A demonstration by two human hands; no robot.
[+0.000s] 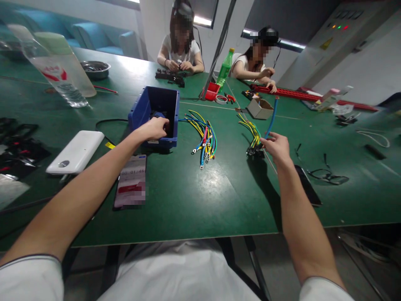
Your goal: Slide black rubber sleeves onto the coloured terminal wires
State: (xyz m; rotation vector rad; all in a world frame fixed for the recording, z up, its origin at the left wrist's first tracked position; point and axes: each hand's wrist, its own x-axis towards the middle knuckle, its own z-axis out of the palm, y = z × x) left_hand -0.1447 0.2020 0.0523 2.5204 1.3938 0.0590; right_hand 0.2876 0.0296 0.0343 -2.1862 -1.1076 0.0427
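My left hand [156, 128] reaches over the near side of a blue plastic bin [153, 141], its fingers curled together inside; what they grip is hidden. Dark pieces lie in the bin. My right hand [278, 146] pinches a blue wire [273, 117] near its lower end, and the wire stands up with a copper-coloured tip. Just left of that hand is a bundle of yellow-green wires [250, 127] with black ends. Between the hands lies a loose spread of blue, yellow, green and red wires [203, 133] with ring terminals.
A phone [130, 184] showing a timer and a white power bank [77, 151] lie by my left forearm. Glasses [328, 176] and a dark phone [307, 184] are at right. A water bottle [59, 79], small carton [260, 109] and green bottle [225, 69] stand farther back. Two people sit opposite.
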